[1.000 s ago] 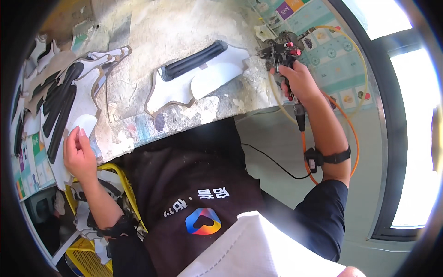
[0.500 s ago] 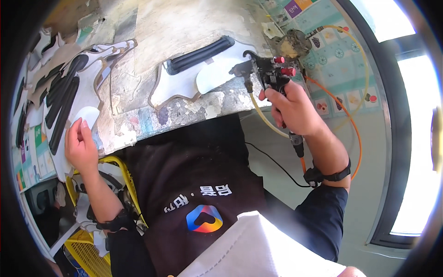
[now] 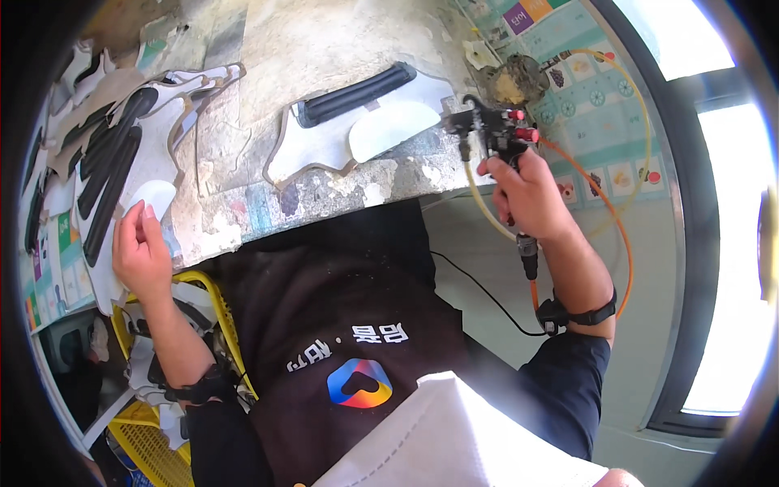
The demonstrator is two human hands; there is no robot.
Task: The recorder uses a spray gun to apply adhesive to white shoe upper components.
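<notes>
My right hand is closed round the grip of a black spray gun with red knobs. The gun's nozzle points left, just beyond the right end of a white cut panel. That panel lies flat on the worktable and carries a black padded strip and a white half-round piece. My left hand has its fingers and thumb closed at the edge of a similar white panel, by its half-round flap. This panel lies on the pile at the left.
The worktable is stained and flaking. A yellow hose and an orange hose loop at the right, near a crusted round fitting. Below the table's left side, yellow baskets hold more pieces. A dark window frame stands right.
My right hand has moved the spray gun to the right and slightly down, so it no longer overlaps the middle panel. My left hand stays at the pile's edge.
</notes>
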